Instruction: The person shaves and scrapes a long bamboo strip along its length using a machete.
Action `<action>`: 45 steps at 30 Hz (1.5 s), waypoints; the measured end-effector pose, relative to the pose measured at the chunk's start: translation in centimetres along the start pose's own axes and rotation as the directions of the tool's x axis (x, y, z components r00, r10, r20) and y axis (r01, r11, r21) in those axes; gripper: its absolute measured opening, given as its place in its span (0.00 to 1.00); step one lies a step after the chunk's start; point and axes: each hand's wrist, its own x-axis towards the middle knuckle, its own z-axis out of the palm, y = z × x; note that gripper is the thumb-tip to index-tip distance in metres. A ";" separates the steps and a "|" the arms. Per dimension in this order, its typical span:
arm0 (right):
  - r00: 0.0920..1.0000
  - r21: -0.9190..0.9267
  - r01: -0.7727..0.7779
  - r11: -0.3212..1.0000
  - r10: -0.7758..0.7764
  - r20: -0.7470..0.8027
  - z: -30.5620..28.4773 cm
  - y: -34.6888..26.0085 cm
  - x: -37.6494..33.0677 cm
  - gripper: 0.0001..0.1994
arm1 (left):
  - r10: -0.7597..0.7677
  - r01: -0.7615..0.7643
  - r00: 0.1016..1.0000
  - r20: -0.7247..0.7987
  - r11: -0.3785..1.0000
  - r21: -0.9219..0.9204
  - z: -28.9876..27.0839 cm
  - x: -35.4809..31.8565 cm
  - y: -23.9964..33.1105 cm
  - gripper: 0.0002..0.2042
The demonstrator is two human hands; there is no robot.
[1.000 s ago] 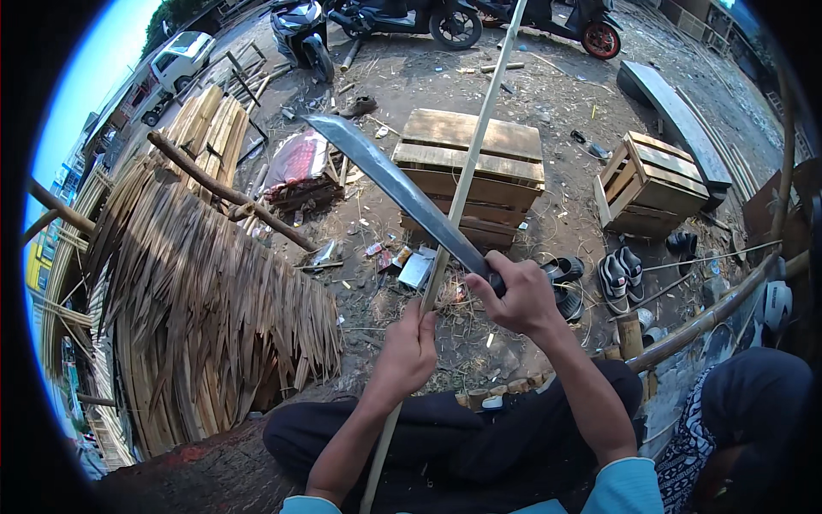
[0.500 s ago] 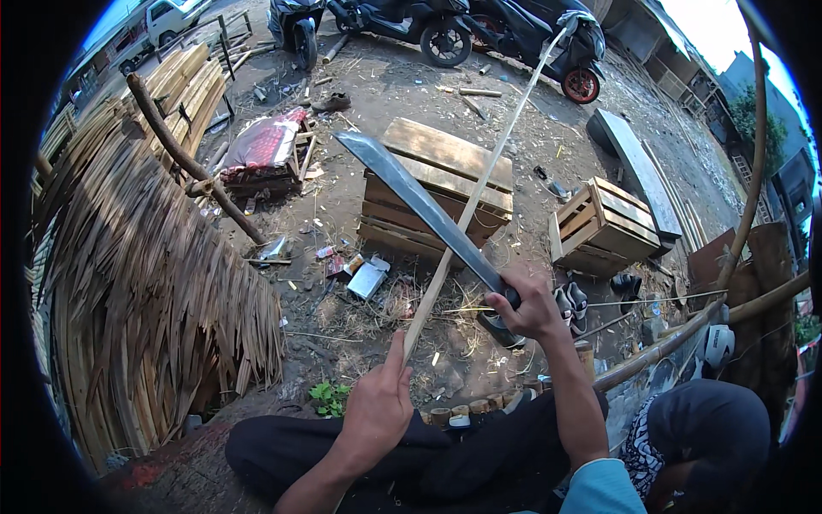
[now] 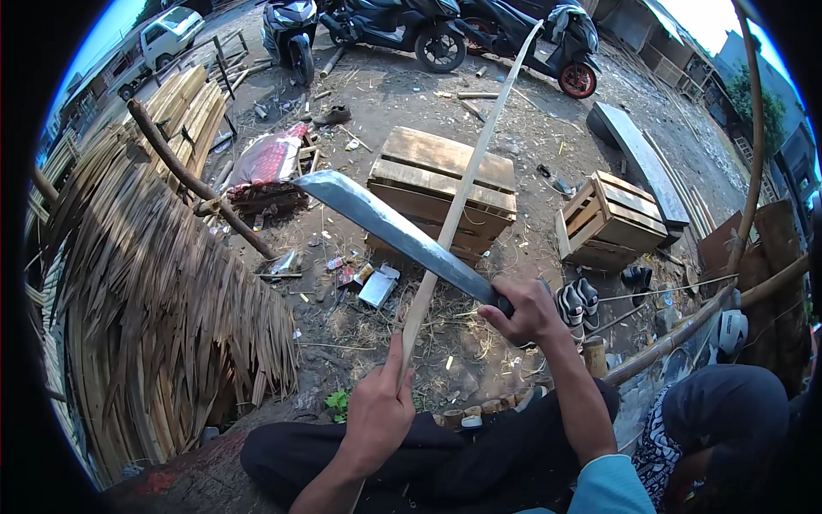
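Note:
My left hand is closed around the near end of a long, pale strip of split bamboo, its index finger laid along the strip. The strip slants up and away to the right, toward the motorbikes. In my right hand is the dark handle of a machete. Its broad grey blade points up and to the left and crosses the strip a little beyond my left hand. Blade and strip appear to touch at the crossing. My dark-trousered legs lie beneath both hands.
A large wooden crate stands ahead, a smaller crate to its right. Dried thatch and a slanted pole fill the left. Several motorbikes are parked beyond. Another person's knee is close on my right.
The machete blade has turned flatter, its tip swinging left and downward. The bamboo strip stays in my left hand and now shows a broader face. The view has shifted slightly.

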 end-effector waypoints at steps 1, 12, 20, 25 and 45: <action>0.990 -0.059 0.099 0.993 -0.092 0.105 -0.2 -0.9 -0.2 0.21 | 0.000 0.000 1.000 0.005 1.000 0.002 0.0 -0.1 -0.1 0.25; 0.971 0.033 -0.121 0.992 0.125 -0.203 0.9 2.9 0.6 0.22 | 0.017 -0.007 0.997 0.073 0.991 -0.134 -1.5 0.2 0.3 0.23; 0.939 -0.074 0.336 0.939 -0.341 -0.056 -0.5 0.8 0.6 0.23 | 0.015 0.055 0.982 0.188 0.929 -0.365 -2.3 0.0 0.2 0.21; 0.971 0.034 -0.137 0.990 0.141 -0.194 -0.8 2.1 0.9 0.23 | -0.015 0.086 0.979 0.205 0.936 -0.341 -2.7 0.0 0.0 0.21; 0.987 0.040 0.155 0.987 -0.152 -0.054 -0.8 1.2 0.4 0.21 | -0.083 0.336 0.918 0.387 0.683 -0.649 -2.6 -0.1 -0.3 0.21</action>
